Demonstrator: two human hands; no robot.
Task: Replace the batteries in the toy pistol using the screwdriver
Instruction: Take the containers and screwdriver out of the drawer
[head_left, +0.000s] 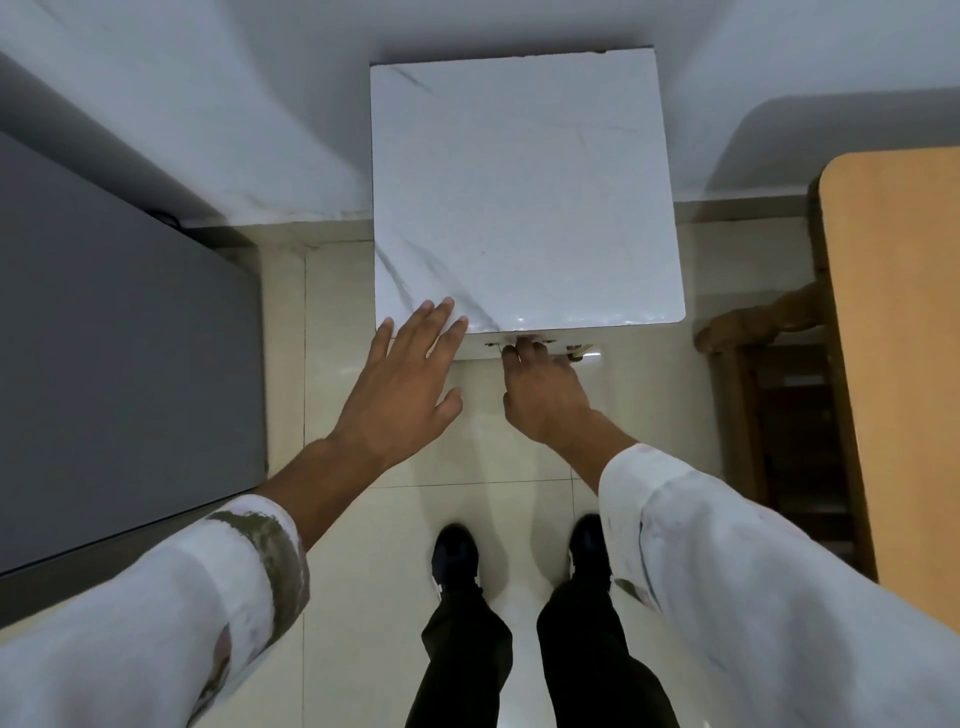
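No toy pistol, screwdriver or batteries are in view. A small white marble-patterned table (519, 182) stands against the wall in front of me. My left hand (405, 384) is spread flat, its fingertips touching the front left corner of the top. My right hand (540, 389) reaches under the table's front edge, fingers curled over the top of a white drawer front (587, 356) with small metal fittings. Its fingertips are hidden beneath the tabletop.
A large grey cabinet top (104, 338) fills the left side. At the right are a light wooden tabletop (898, 312) and a dark wooden chair (769, 332). I stand on pale floor tiles (363, 519), my black shoes (456, 561) just behind the table.
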